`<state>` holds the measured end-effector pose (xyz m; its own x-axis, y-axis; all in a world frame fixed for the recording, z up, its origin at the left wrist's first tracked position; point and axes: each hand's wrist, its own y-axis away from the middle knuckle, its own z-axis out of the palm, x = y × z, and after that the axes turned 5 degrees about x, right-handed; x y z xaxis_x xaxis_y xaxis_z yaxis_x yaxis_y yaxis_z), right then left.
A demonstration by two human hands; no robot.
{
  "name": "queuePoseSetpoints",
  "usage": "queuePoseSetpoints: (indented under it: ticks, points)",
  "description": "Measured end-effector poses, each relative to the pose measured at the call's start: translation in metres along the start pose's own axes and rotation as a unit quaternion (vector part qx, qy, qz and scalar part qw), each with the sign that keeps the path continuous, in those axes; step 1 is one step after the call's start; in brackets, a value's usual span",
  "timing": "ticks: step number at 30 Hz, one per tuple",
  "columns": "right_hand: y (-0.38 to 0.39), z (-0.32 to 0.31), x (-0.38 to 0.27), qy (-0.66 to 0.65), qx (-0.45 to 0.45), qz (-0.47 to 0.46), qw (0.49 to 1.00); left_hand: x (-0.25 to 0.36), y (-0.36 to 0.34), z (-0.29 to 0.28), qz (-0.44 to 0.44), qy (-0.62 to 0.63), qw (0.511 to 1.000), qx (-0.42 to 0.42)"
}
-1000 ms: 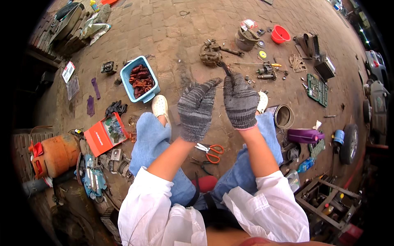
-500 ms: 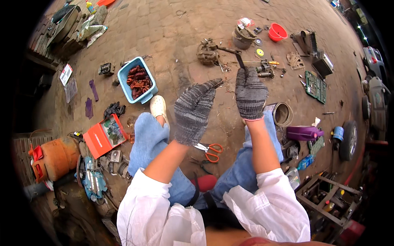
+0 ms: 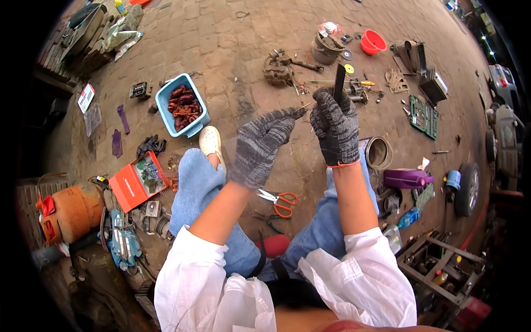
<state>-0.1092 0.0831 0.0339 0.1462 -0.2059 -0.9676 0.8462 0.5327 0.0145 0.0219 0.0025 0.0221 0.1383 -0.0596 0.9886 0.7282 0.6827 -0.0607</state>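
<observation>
The left hand [image 3: 263, 144], in a grey knit glove, has its fingers pressed together and seems to pinch a thin sliver [image 3: 306, 105] at their tips; what it is made of is too small to tell. The right hand [image 3: 336, 127], gloved alike, is folded around a dark flat bar [image 3: 339, 82] that points away from the body. Both are beyond the orange-handled scissors [image 3: 286, 205], the left hand a little to their left and the right hand, with the bar, to their right.

Handling this well probably calls for a firm right-hand grip, so the bar does not twist, and a light left-hand pinch, with knitted fingertips kept off the bar's end, where yarn might snag.

Just left of the scissors and nearer the body lie pliers [image 3: 272, 223]. Farther out, a blue tub [image 3: 194, 128] of reddish-brown coils stands beyond the scissors to the left, a grimy metal part [image 3: 278, 71] lies beyond them, and a green tool case [image 3: 423, 118] lies beyond to their right.
</observation>
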Motion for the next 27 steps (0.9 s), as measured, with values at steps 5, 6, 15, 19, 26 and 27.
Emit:
queuePoseSetpoints:
  ticks: [5,6,15,19,26,27]
  points:
    - [-0.006,-0.013,-0.001,-0.063,0.04,0.019,0.997,0.01,-0.003,0.003,-0.124,0.069,0.99,0.018]
    - [-0.008,-0.014,-0.001,-0.011,0.068,-0.006,0.998,0.009,-0.003,0.004,-0.129,0.074,0.988,0.028]
    - [-0.007,-0.017,-0.01,-0.034,0.114,0.011,0.993,0.003,-0.003,-0.001,-0.153,0.062,0.986,0.032]
    - [-0.01,-0.021,-0.008,-0.031,0.132,-0.002,0.991,0.005,-0.002,-0.002,-0.152,0.052,0.987,0.031]
    - [-0.015,-0.022,-0.011,-0.033,0.185,-0.114,0.976,0.008,-0.003,0.002,0.077,-0.156,0.977,0.121]
    - [-0.013,-0.022,-0.011,-0.022,0.199,-0.137,0.97,0.006,-0.005,0.0,0.16,-0.231,0.953,0.114]
